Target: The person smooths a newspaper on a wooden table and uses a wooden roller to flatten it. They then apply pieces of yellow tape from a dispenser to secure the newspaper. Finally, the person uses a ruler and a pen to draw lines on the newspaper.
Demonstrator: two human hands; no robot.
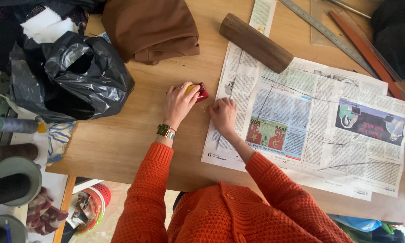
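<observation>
My left hand (179,102) rests on the wooden table (121,139), fingers closed over a small red and yellow object (200,91) at the newspaper's left edge. A watch sits on that wrist. My right hand (222,114) lies fingers-down on the left part of a spread newspaper (310,121), pressing it flat and holding nothing. Dark curved lines are drawn across the paper. Both sleeves are orange knit.
A wooden block (255,42) lies on the newspaper's top. Folded brown fabric (152,28) and a crumpled black plastic bag (72,74) sit at the back left. A metal ruler (328,33) and a wooden strip (369,54) lie at the right. Thread spools (13,124) stand off the left edge.
</observation>
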